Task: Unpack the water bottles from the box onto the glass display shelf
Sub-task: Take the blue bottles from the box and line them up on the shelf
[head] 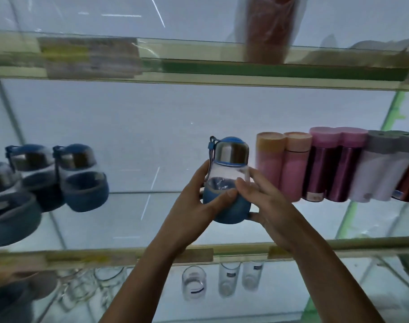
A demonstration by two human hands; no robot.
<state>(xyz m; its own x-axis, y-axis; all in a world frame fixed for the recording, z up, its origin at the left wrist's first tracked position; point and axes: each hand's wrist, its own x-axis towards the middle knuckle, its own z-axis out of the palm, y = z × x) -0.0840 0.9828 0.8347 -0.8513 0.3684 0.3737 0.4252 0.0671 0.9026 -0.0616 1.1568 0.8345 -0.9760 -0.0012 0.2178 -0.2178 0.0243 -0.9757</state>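
Item under handling: one water bottle [228,180]. It has a pear shape with a clear, smooth upper body. A matt blue sleeve covers the bulbous lower half. The cap is brushed metal with a blue domed top, and a blue strap loop hangs at its left side. White print shows faintly on the clear part.

Orientation: the long axis is close to vertical, cap up and base down.

Location: the bottle is over the middle glass display shelf [129,217], in the gap between two groups of stock. It cannot be told whether the base touches the glass.

Left hand [199,201]: curled around the bottle's left side. The thumb lies across the front of the sleeve and the fingers wrap behind.

Right hand [261,201]: grips the right side. The fingers are bent over the clear body and the sleeve rim, and the thumb is low by the base.

Surrounding stock: three matching blue-sleeved bottles [82,178] stand at the left of the same shelf, blurred. At the right stands a tight row of slim cylindrical flasks [294,166], touching side by side. They run from pale pink through glossy magenta to white with grey caps. The nearest pink flask is just beside the right-hand fingers.

Below, the lower shelf holds clear drinking glasses [194,283]. On the upper shelf [222,73] stands a brown item in plastic wrap [268,29].
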